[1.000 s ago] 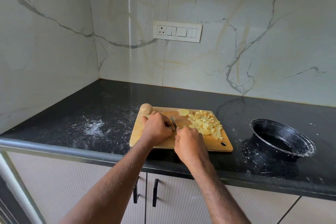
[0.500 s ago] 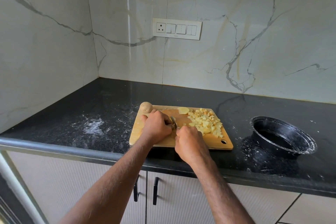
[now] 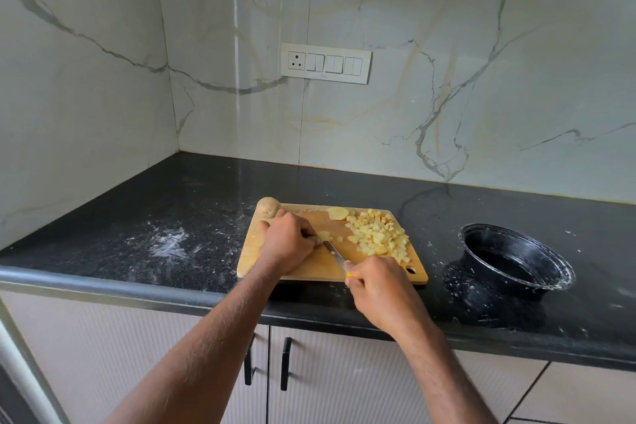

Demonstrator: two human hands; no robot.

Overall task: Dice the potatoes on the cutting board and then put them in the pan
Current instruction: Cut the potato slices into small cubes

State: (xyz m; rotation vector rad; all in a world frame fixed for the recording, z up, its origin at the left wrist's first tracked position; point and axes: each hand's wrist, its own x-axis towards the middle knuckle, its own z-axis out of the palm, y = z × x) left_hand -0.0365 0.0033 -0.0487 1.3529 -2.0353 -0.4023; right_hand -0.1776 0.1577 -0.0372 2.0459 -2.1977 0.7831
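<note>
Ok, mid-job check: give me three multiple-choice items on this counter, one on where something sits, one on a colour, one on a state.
1. Where is the whole unpeeled potato?
A. in the pan
B. at the cutting board's far left corner
C. on the cabinet handle

2. What colour is the pan?
A. black
B. red
C. white

3. What is the right hand doing?
A. resting flat on the counter
B. holding the pan's rim
C. gripping the knife

Key:
1 B, it sits at the far left corner of the cutting board.
2 A, its wall and rim are black, flecked with white.
3 C, fingers curl round the handle while the left hand steadies a potato piece.
</note>
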